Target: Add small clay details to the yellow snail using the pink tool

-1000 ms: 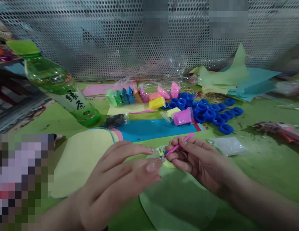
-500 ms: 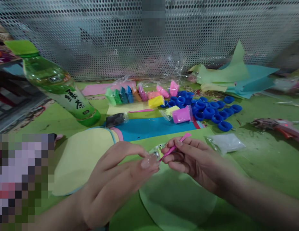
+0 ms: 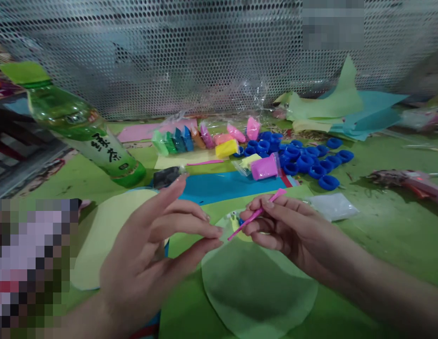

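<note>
My right hand (image 3: 278,221) grips a thin pink clay modelling tool (image 3: 256,215), its narrow end pointing down and left. The tip stops just short of my left hand (image 3: 158,235). There the thumb and a finger are pinched together, and whatever may be between them is too small to make out; the index finger is raised. Below both hands lies a rounded light green paper piece (image 3: 261,292). On its upper part sits a small yellow clay figure (image 3: 234,223) with eyes on top and a blue part, half covered by my right fingers.
Clay packets, among them a magenta one (image 3: 264,167) and a black one (image 3: 167,177), lie beyond my hands. Blue rings (image 3: 305,163) are heaped at centre right. A green tea bottle (image 3: 88,127) stands left, a glue gun (image 3: 409,183) lies right, and cream paper (image 3: 99,235) lies left.
My left hand has drawn back to the left from the tool tip, its index finger lifting. More of the yellow figure shows. My right hand still holds the tool, slightly more upright.
</note>
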Demonstrator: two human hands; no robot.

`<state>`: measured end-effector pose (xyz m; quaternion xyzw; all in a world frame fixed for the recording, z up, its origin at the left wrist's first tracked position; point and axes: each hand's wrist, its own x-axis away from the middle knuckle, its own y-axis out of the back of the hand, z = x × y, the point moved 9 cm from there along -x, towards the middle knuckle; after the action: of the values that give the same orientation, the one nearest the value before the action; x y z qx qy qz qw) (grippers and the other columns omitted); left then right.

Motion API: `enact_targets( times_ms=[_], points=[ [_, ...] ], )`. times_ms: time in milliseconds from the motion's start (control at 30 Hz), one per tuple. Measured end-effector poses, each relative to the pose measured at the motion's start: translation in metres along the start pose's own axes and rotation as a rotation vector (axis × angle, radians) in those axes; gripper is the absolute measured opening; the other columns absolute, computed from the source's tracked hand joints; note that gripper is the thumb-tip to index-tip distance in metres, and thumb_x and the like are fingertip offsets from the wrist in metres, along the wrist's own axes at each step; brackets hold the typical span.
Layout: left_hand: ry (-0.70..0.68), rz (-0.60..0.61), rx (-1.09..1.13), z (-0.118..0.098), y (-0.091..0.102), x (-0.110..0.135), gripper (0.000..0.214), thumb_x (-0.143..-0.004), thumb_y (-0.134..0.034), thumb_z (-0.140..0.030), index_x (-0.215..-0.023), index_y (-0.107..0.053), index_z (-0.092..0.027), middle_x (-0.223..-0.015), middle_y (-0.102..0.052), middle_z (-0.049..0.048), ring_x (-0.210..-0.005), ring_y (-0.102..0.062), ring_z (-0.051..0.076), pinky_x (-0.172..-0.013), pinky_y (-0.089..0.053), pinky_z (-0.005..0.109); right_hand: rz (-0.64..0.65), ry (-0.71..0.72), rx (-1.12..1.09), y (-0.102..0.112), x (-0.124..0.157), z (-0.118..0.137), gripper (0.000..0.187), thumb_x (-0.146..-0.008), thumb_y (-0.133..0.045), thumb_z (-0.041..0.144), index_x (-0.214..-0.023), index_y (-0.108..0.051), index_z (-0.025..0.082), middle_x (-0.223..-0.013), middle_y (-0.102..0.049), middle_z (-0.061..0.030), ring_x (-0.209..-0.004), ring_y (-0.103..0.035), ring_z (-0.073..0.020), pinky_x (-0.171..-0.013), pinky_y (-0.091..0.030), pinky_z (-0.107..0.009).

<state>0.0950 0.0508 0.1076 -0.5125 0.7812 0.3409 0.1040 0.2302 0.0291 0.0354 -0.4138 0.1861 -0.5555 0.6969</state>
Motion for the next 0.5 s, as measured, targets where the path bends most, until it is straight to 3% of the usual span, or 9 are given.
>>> enact_targets(
  times_ms=[100, 167, 333, 500],
  points=[
    [-0.026, -0.083, -0.008, 0.002, 0.003, 0.000, 0.074, -0.073, -0.069, -0.009, -0.135, -0.035, -0.032, -0.074, -0.070, -0.0109, -0.079, -0.063, 0.011, -0.084, -0.052, 0.022, 0.010, 0.017, -0.003, 0.000, 0.000, 0.002, 0.016, -0.092, -0.054, 0.013, -0.083, -0.066, 0.008, -0.081, -0.067, -0.0070, -0.075, -0.066, -0.0110, -0.068, -0.057, -0.014],
    [-0.006, -0.065, 0.035, 0.004, 0.000, 0.000, 0.072, -0.074, -0.069, -0.011, -0.135, -0.036, -0.029, -0.073, -0.070, -0.0097, -0.081, -0.064, 0.011, -0.083, -0.053, 0.021, 0.026, 0.033, -0.004, -0.001, 0.000, 0.003, 0.017, -0.093, -0.052, 0.013, -0.084, -0.066, 0.009, -0.082, -0.066, -0.0058, -0.076, -0.066, -0.0108, -0.068, -0.057, -0.015],
    [0.095, -0.033, 0.199, 0.006, -0.008, 0.004, 0.067, -0.073, -0.072, -0.018, -0.131, -0.041, -0.033, -0.073, -0.072, -0.0115, -0.081, -0.067, 0.008, -0.078, -0.056, 0.012, 0.115, 0.050, 0.055, -0.009, 0.004, 0.003, 0.024, -0.097, -0.044, 0.015, -0.087, -0.066, 0.010, -0.086, -0.065, -0.0052, -0.081, -0.065, -0.0107, -0.074, -0.057, -0.018],
    [0.191, -0.038, 0.164, 0.011, -0.008, 0.005, 0.065, -0.072, -0.074, -0.021, -0.127, -0.045, -0.038, -0.072, -0.072, -0.0141, -0.077, -0.068, 0.006, -0.076, -0.054, 0.006, 0.154, 0.078, 0.133, -0.014, 0.006, 0.003, 0.027, -0.099, -0.041, 0.017, -0.091, -0.067, 0.013, -0.090, -0.065, -0.0036, -0.087, -0.064, -0.0102, -0.077, -0.057, -0.017]
  ],
)
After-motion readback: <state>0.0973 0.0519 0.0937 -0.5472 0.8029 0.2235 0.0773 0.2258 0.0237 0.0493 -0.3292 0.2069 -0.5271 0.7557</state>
